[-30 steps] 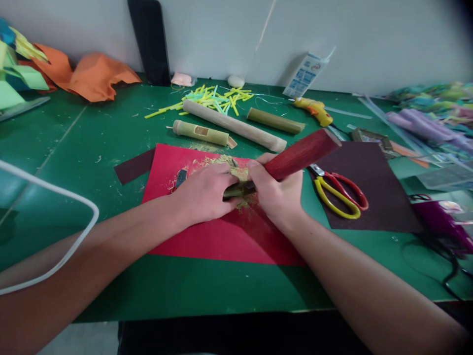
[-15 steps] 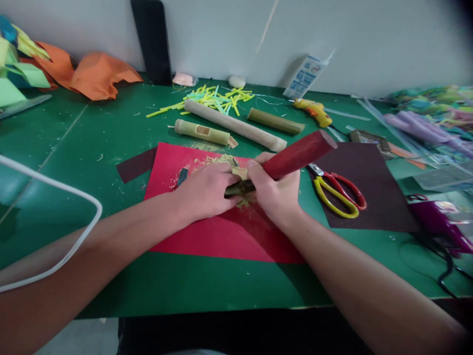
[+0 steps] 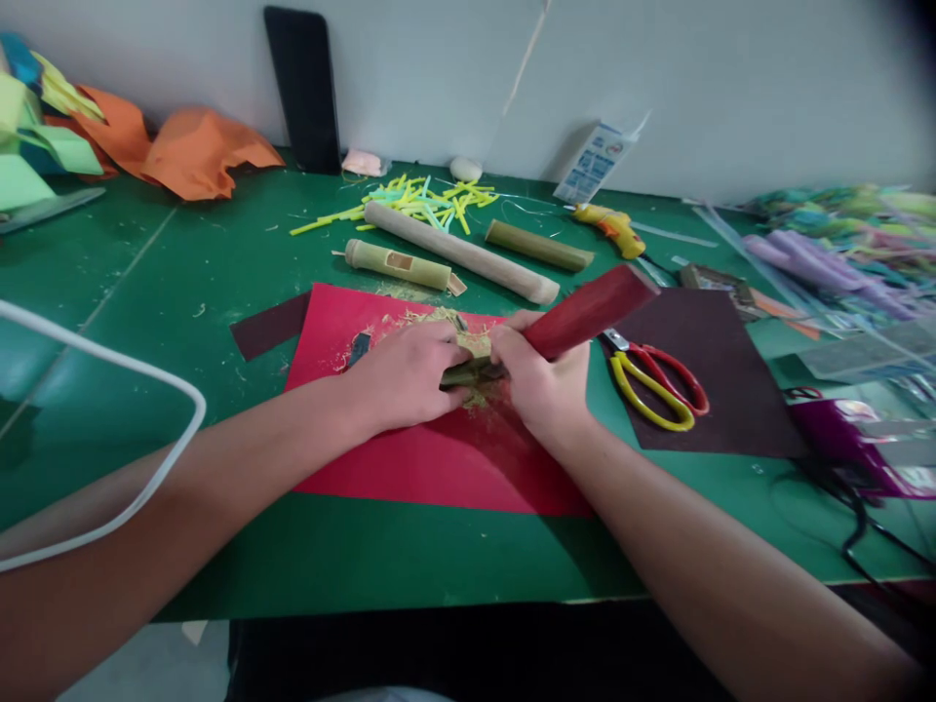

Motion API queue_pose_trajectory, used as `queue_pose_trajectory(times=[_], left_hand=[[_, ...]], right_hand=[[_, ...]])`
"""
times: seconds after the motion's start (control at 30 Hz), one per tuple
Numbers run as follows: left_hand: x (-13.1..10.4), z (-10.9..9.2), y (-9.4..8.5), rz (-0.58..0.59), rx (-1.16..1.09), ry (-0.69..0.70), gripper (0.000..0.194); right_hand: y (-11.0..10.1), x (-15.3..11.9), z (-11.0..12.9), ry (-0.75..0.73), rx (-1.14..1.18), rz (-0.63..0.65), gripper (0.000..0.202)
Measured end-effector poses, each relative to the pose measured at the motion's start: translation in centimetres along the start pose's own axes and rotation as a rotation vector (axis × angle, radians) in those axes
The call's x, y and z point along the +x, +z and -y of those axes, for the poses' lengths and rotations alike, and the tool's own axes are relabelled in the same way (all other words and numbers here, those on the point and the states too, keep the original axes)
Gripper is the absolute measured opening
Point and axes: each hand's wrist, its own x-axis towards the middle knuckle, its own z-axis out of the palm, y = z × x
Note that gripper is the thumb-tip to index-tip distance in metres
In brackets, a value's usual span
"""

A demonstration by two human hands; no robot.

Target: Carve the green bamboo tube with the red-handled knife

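Note:
My left hand (image 3: 409, 366) presses a short piece of bamboo (image 3: 459, 372) onto a red sheet (image 3: 439, 458), its fingers curled over the piece. In my right hand (image 3: 545, 375) is a carving tool with a thick red wooden handle (image 3: 592, 310), which slants up to the right. The tool's working end meets the bamboo, but my fingers mostly hide it. Pale shavings (image 3: 431, 317) lie around the bamboo, and a small dark scrap (image 3: 359, 348) rests beside my left hand.
Beyond the sheet lie a notched bamboo tube (image 3: 366, 255), a long pale stick (image 3: 468, 255) and another bamboo piece (image 3: 541, 246). Scissors (image 3: 654, 380) rest on dark paper (image 3: 723, 380) at right, with a yellow glue gun (image 3: 610, 226) behind. A white cable (image 3: 175, 375) loops over my left forearm.
The camera view has shifted slightly, moving things on the right a little leftward in the picture. Both hands keep their grips, with the red handle at almost the same slant.

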Motion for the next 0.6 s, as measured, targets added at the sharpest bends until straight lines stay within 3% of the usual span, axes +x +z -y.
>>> queue_pose_trajectory(times=[0.6], left_hand=[[0.10, -0.02, -0.22, 0.032, -0.038, -0.015, 0.016]], right_hand=[[0.57, 0.47, 0.68, 0.034, -0.055, -0.052, 0.025]])
